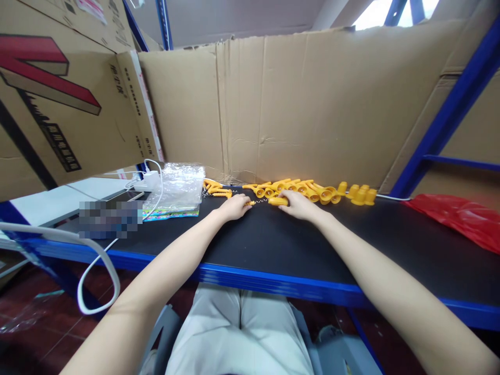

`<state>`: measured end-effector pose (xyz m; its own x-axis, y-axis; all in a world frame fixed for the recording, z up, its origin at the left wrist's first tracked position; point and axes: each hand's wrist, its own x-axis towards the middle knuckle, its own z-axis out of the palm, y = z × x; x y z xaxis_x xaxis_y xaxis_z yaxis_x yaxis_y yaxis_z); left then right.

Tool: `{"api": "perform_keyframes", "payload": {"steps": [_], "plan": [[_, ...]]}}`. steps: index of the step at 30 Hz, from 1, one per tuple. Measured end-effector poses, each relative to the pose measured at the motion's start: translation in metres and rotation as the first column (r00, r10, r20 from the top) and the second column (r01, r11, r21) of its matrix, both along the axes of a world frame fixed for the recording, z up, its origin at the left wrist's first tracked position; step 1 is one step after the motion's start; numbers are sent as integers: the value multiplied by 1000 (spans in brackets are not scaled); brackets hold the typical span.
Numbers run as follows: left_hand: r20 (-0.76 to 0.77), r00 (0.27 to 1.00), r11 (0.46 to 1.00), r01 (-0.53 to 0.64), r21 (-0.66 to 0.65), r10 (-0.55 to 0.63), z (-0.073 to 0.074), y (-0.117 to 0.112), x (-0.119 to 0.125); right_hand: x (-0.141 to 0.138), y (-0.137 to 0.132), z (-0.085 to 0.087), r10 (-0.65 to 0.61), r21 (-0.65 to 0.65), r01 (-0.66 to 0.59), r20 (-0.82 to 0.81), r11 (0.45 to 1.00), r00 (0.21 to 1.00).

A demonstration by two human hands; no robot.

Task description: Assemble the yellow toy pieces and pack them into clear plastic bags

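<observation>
My left hand (234, 207) is closed at the middle of the black tabletop, its fingers round a small yellow plastic piece (250, 203) that sticks out on the right. A short gap away, my right hand (297, 205) grips a larger rounded yellow plastic part (276, 201) between thumb and fingers. Small silvery bits like springs or screws (261, 200) lie in the gap. Behind the right hand is a heap of yellow funnel-shaped parts with handles (291, 187). Several ridged yellow pieces (221, 192) lie behind the left hand.
Yellow cups (363, 195) stand right of the heap. Clear plastic bags (182, 187) lie at the left, near a white charger with cable (150, 180). A red plastic bag (453, 216) is at the right. Cardboard (312, 109) walls the back; a blue rail (273, 281) edges the front.
</observation>
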<state>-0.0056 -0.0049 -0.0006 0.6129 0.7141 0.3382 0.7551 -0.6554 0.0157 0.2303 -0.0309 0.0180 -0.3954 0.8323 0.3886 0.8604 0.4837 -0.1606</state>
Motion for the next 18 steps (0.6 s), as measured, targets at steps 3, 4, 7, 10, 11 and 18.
{"api": "perform_keyframes", "payload": {"steps": [3, 4, 7, 10, 11, 18], "plan": [[-10, 1000, 1000, 3, 3, -3, 0, 0, -1, 2, 0, 0, -1, 3, 1, -8, 1000, 1000], [-4, 1000, 1000, 10, 5, -10, -1, 1, -1, 2, 0, 0, 11, 3, -11, -11, 1000, 1000], [32, 998, 998, 61, 21, -61, -2, 0, 1, -2, -1, -1, 75, 8, -75, -21, 997, 997], [77, 987, 989, 134, 59, -139, -2, -2, 4, -7, -2, -3, 163, 36, -161, -37, 986, 986], [96, 982, 985, 154, 76, -161, -1, -2, 6, -8, -2, -3, 185, 47, -183, -41, 982, 982], [239, 944, 970, 202, 134, -229, -1, 1, 6, -8, 0, -6, 206, 58, -201, -97, 978, 974]]}}
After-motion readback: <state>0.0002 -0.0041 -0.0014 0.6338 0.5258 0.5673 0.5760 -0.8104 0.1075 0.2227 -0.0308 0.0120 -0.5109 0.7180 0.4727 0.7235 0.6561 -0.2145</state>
